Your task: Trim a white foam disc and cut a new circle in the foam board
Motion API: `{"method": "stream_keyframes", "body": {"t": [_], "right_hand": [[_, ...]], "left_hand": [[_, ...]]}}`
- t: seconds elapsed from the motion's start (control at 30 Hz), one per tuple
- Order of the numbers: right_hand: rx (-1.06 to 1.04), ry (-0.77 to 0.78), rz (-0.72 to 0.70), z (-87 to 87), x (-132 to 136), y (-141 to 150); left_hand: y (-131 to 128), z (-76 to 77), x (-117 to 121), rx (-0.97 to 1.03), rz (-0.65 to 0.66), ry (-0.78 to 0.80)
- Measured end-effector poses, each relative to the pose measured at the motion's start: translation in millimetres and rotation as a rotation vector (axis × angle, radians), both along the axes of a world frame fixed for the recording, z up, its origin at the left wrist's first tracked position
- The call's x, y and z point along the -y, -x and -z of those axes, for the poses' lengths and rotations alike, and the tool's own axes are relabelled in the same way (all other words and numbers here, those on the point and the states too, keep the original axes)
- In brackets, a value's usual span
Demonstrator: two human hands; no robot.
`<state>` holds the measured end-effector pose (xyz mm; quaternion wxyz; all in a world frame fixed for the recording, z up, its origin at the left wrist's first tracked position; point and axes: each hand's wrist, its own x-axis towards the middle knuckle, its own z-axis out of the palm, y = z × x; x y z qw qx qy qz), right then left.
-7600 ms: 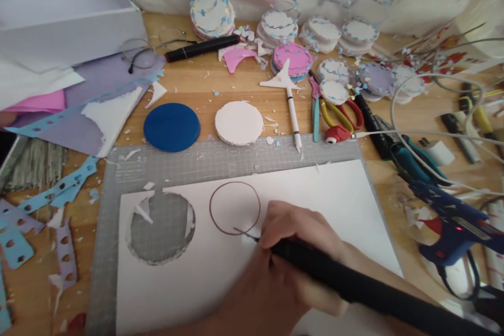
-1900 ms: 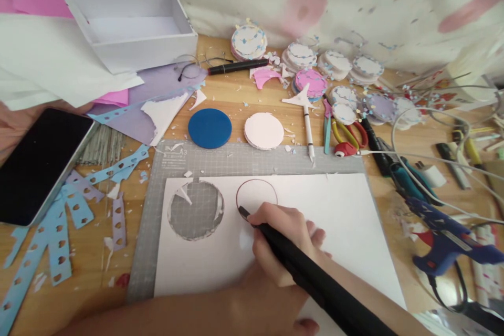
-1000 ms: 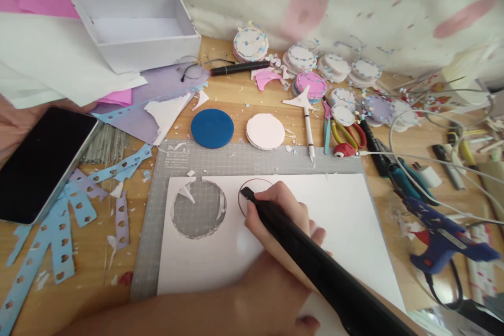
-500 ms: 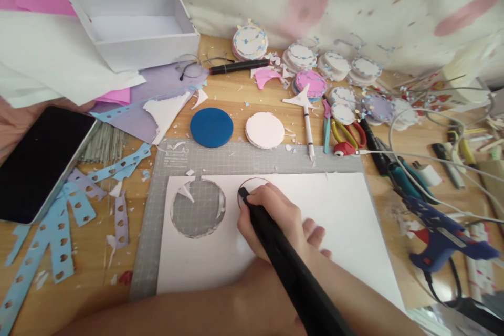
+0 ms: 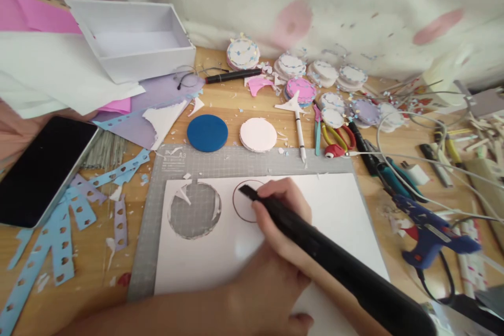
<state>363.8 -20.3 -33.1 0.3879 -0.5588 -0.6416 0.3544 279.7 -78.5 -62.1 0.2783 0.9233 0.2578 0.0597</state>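
My right hand is closed round a long black pen-shaped tool. Its dark tip is over a circle outline on a white board. Left of that outline is a round cut-out hole with ragged edges and a small white scrap in it. My left hand rests on the board under my right wrist, thumb apart, other fingers largely hidden. A blue disc and a pale pink-white disc lie beyond the board. Under it is a grey cutting mat.
A phone and blue punched strips lie at left. Behind stands an open white box. A white pen, pliers and a blue glue gun are at right. Decorated discs line the wall.
My right hand and the black tool have shifted right and turned flatter, exposing more of the circle outline. The left fingers that showed beside my right hand are now covered. The view has tilted slightly.
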Motion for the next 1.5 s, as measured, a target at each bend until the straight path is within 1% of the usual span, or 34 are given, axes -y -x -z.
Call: {"method": "stream_keyframes", "body": {"t": [0.07,0.17,0.27,0.33,0.47,0.57,0.7,0.87,1.0,1.17,1.23,1.4,1.5], "right_hand": [[-0.063,-0.015,0.015,-0.4,-9.5,-12.6],[-0.087,-0.049,0.037,0.8,-18.9,-35.2],[-0.029,-0.072,0.062,5.1,-15.5,-52.3],[0.019,-0.074,0.059,8.9,-9.2,-57.1],[0.051,-0.102,-0.031,12.4,-2.6,-55.8],[0.068,-0.151,-0.088,10.3,-5.1,-53.9],[0.068,-0.146,-0.134,9.5,-9.5,-54.7],[0.032,-0.148,-0.160,14.7,-12.3,-57.2],[0.030,-0.153,-0.166,17.0,-13.9,-58.0],[0.037,-0.217,-0.211,18.5,-15.2,-58.8],[0.044,-0.219,-0.218,18.9,-15.3,-58.8],[0.071,-0.223,-0.217,18.5,-15.9,-57.5],[0.092,-0.223,-0.247,20.6,-16.7,-57.0]], "left_hand": [[-0.4,-5.3,-3.9,-0.027,0.031,-0.084],[-2.0,-9.3,-5.8,-0.052,-0.002,-0.175],[-3.0,-10.4,-5.3,-0.068,-0.009,-0.215],[-3.2,-11.4,-5.4,-0.070,-0.010,-0.224],[-3.7,-14.1,-7.0,-0.065,-0.008,-0.232],[-4.3,-14.4,-8.2,-0.066,-0.013,-0.226],[-4.8,-11.9,-9.8,-0.060,-0.009,-0.206],[-5.3,-8.6,-13.0,-0.057,0.027,-0.201],[-5.5,-5.8,-14.1,-0.051,0.027,-0.197],[-6.9,-1.8,-11.8,-0.051,0.033,-0.185],[-7.3,-0.7,-10.7,-0.050,0.029,-0.179],[-6.0,-2.7,-13.0,-0.037,0.033,-0.183],[-4.8,-5.7,-15.1,-0.030,0.041,-0.193]]}}
